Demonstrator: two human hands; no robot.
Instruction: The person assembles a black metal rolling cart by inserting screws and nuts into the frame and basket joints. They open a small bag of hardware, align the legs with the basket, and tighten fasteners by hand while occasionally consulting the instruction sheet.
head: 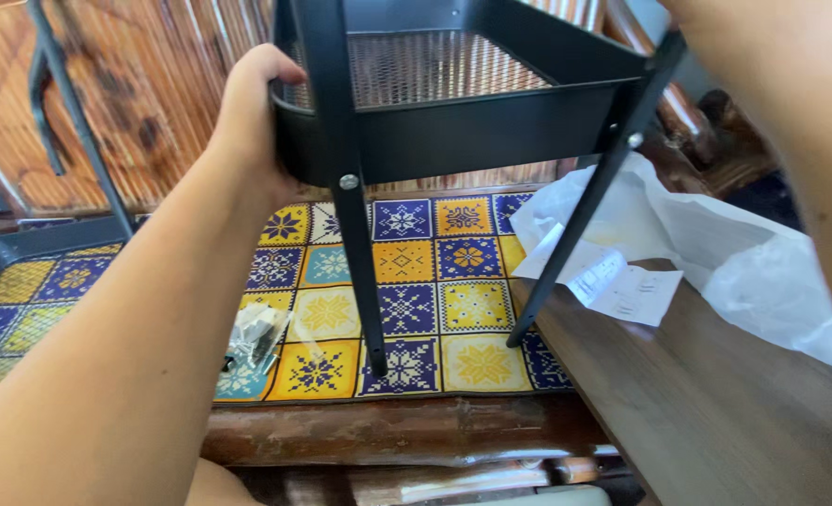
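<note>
The left hand (247, 112) is gripping the rounded corner of a black metal mesh tray (453, 103), its fingers wrapping over the rim and clenching on it. The tray is being held up above a patterned tile mat (434, 281), lying roughly level with its long side running left to right across the view. Two black legs are reaching down from it: the near leg (355, 244) is pointing almost straight down onto the mat, while the right leg (575, 244) is slanting down and to the left. The right forearm (791, 122) is crossing the upper right corner; its hand is out of view. Crumpled white paper (716, 253) is lying on the wooden tabletop (697, 412) at right. A small clear bag (252, 342) is sitting on the mat.
</note>
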